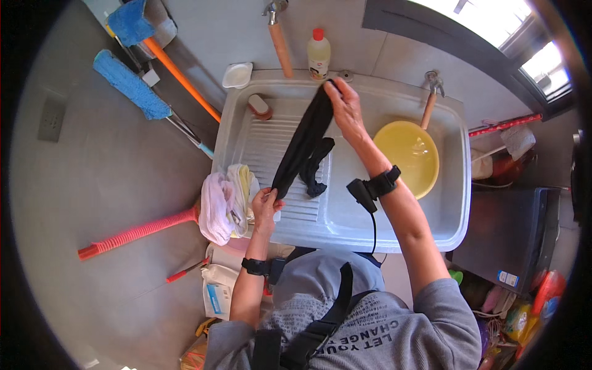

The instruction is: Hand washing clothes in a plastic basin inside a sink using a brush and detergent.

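Note:
A long black cloth piece, seemingly a sock [303, 141], is stretched slantwise between both hands above the sink. My left hand [267, 206] pinches its lower end near the sink's left edge. At the upper end, close to the back rim, my right hand [344, 104] grips the cloth. Beneath it, a second black cloth piece [317, 169] lies crumpled on the ribbed washboard [263, 143] of the grey sink [393, 233]. A scrub brush [260, 107] rests at the washboard's upper left corner.
A yellow basin [409, 157] holding liquid sits in the sink's right bowl, under a tap [434, 83]. Along the back stand a red-capped bottle [319, 54] and a white dish [237, 75]. Towels [217, 208] drape over the left rim. Blue mops [132, 85] lean at left.

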